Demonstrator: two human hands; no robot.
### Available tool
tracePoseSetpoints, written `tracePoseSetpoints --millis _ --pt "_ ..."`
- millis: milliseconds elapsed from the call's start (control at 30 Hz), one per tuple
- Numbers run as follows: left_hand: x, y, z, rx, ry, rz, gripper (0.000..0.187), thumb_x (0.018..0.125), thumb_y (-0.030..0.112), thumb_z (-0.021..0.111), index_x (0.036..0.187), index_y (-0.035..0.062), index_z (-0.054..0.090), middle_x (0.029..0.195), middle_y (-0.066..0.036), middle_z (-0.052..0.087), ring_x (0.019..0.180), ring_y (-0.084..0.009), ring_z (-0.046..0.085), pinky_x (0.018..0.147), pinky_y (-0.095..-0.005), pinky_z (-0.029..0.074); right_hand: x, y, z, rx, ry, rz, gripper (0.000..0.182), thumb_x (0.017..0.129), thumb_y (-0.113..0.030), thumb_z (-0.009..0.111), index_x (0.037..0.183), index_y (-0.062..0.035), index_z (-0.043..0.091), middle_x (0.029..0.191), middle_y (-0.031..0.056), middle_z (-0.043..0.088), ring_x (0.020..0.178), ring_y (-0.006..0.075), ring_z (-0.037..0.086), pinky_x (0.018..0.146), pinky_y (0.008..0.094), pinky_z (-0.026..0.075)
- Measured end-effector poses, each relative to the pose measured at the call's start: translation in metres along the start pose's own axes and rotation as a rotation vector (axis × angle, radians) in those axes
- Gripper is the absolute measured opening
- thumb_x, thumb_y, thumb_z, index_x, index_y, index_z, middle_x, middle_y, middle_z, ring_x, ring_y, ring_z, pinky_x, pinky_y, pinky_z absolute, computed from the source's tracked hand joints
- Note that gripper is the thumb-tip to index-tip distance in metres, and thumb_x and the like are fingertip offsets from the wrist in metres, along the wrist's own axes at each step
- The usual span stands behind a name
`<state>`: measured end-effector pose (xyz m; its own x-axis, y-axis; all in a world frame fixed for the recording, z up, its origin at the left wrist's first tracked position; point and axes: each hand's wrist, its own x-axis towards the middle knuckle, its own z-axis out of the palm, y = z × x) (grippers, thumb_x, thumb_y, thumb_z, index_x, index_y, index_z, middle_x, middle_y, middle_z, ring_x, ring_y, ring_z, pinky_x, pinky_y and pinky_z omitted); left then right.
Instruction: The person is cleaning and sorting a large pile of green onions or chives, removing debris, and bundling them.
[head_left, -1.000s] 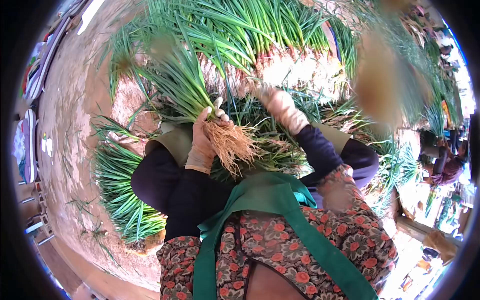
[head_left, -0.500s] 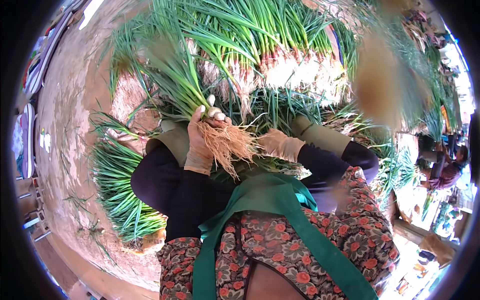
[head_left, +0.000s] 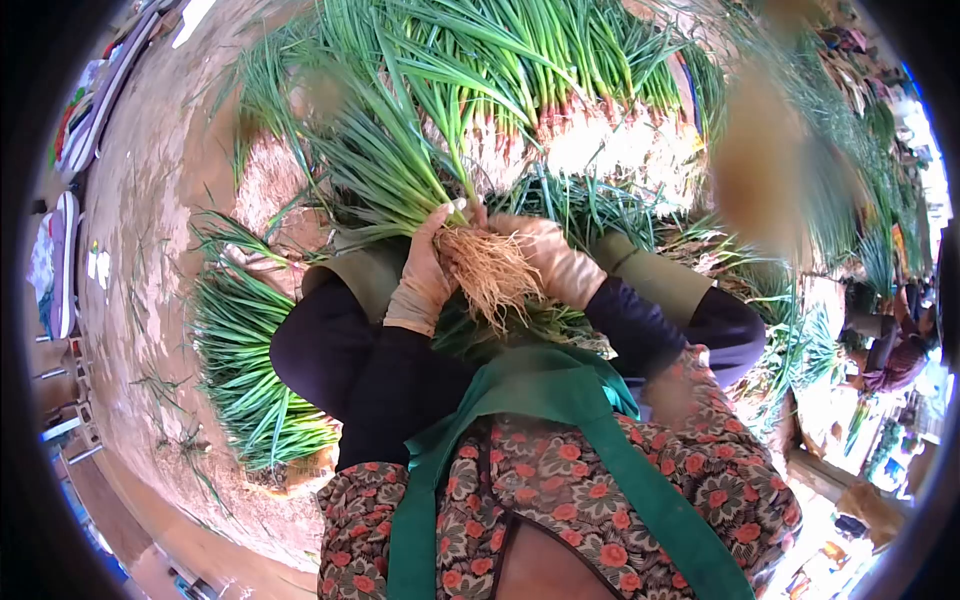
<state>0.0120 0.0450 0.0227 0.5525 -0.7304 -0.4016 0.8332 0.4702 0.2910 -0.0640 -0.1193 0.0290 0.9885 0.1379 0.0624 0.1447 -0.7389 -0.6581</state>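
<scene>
A bunch of green onions [head_left: 395, 165] lies across my lap, leaves fanned up and left, tangled brown roots [head_left: 492, 272] hanging toward me. My left hand [head_left: 424, 275], in a pale glove, is wrapped round the bulb end with the thumb on top. From the other side my right hand [head_left: 552, 258], also gloved, has its fingers curled against the bulbs and upper roots. Both hands mostly cover the bulbs, and the right fingertips are partly hidden.
Large heaps of green onions [head_left: 590, 75] lie in front, white roots facing me. Another pile [head_left: 255, 365] sits by my left knee. Loose leaves and stalks [head_left: 700, 245] lie to the right. Another person [head_left: 895, 345] is at the far right. A blurred smear covers part of the view.
My right hand has moved up and left from the root tips to the bulbs, which it now partly covers. The bunch and my left hand have shifted slightly right.
</scene>
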Motion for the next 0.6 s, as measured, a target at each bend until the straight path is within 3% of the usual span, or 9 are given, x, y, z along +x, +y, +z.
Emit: tracePoseSetpoints --millis 33,67,167,200,233,367,500,567,600 --pt "-0.001 -0.003 -0.002 0.029 0.013 0.002 0.032 0.086 0.024 0.056 0.109 0.0029 0.050 0.111 -0.014 0.057 0.104 -0.0270 0.055 0.089 -0.0409 0.046 -0.015 0.015 0.013 -0.003 0.047 -0.319 0.029 0.083 -0.022 0.056 0.106 -0.0046 0.057 0.101 0.0164 0.061 0.084 0.0273 0.062 0.071 0.0339 0.050" --pt "0.000 -0.006 -0.004 0.060 0.022 0.006 0.031 0.086 0.024 0.057 0.108 0.0032 0.051 0.108 -0.014 0.058 0.102 -0.0267 0.056 0.088 -0.0405 0.047 -0.019 0.003 -0.001 -0.157 -0.164 -0.154 0.029 0.086 -0.019 0.053 0.111 -0.0045 0.054 0.101 0.0134 0.062 0.088 0.0223 0.061 0.074 0.0313 0.049" --pt "-0.001 -0.010 -0.001 0.139 0.055 -0.012 0.026 0.085 0.024 0.058 0.102 0.0043 0.054 0.095 -0.010 0.061 0.094 -0.0249 0.059 0.083 -0.0395 0.050 -0.003 0.077 0.033 0.833 -0.203 0.051 0.027 0.089 -0.017 0.050 0.112 -0.0030 0.053 0.097 0.0095 0.063 0.086 0.0196 0.060 0.073 0.0304 0.049" --pt "-0.004 -0.013 0.004 0.153 0.101 -0.021 0.026 0.085 0.024 0.058 0.101 0.0041 0.054 0.094 -0.010 0.061 0.092 -0.0245 0.060 0.082 -0.0391 0.051 0.013 0.072 0.035 1.018 -0.019 0.301 0.024 0.090 -0.014 0.050 0.109 -0.0002 0.055 0.087 0.0088 0.063 0.078 0.0176 0.060 0.066 0.0284 0.049" --pt "-0.005 -0.014 0.007 0.167 0.147 -0.026 0.025 0.085 0.024 0.058 0.100 0.0039 0.055 0.094 -0.010 0.061 0.091 -0.0240 0.060 0.080 -0.0388 0.051 0.023 0.037 0.001 0.843 0.004 0.467 0.023 0.091 -0.015 0.051 0.105 0.0017 0.056 0.076 0.0083 0.061 0.066 0.0151 0.058 0.057 0.0270 0.048" --pt "-0.005 -0.007 -0.008 0.347 0.170 -0.106 0.019 0.084 0.022 0.058 0.092 0.0047 0.055 0.091 -0.009 0.061 0.085 -0.0215 0.062 0.074 -0.0359 0.053 0.045 0.012 0.018 1.139 0.079 0.564 0.023 0.090 -0.020 0.054 0.102 -0.0003 0.057 0.068 0.0031 0.056 0.050 0.0108 0.051 0.045 0.0235 0.041" --pt "-0.014 -0.011 0.007 0.059 -0.080 -0.034 0.018 0.084 0.024 0.056 0.087 0.0066 0.053 0.082 -0.005 0.056 0.077 -0.0197 0.058 0.082 -0.0374 0.047 0.038 0.047 0.043 1.424 0.202 0.766 0.021 0.089 -0.026 0.056 0.089 -0.0054 0.060 0.057 -0.0052 0.047 0.044 0.0085 0.044 0.039 0.0232 0.033" --pt "-0.016 -0.010 0.011 0.023 -0.043 -0.104 0.017 0.084 0.024 0.054 0.087 0.0064 0.052 0.078 -0.003 0.053 0.073 -0.0181 0.055 0.083 -0.0373 0.043 0.047 0.046 0.040 1.716 0.076 0.725 0.022 0.089 -0.032 0.055 0.084 -0.0104 0.058 0.056 -0.0064 0.044 0.042 0.0074 0.038 0.039 0.0220 0.030" --pt "-0.018 -0.011 0.016 0.043 -0.025 -0.109 0.018 0.084 0.023 0.054 0.089 0.0061 0.052 0.077 -0.003 0.053 0.072 -0.0176 0.054 0.081 -0.0372 0.043 0.057 0.054 0.051 1.431 0.174 0.373 0.023 0.089 -0.032 0.056 0.081 -0.0111 0.055 0.056 -0.0065 0.044 0.041 0.0074 0.037 0.038 0.0227 0.030"
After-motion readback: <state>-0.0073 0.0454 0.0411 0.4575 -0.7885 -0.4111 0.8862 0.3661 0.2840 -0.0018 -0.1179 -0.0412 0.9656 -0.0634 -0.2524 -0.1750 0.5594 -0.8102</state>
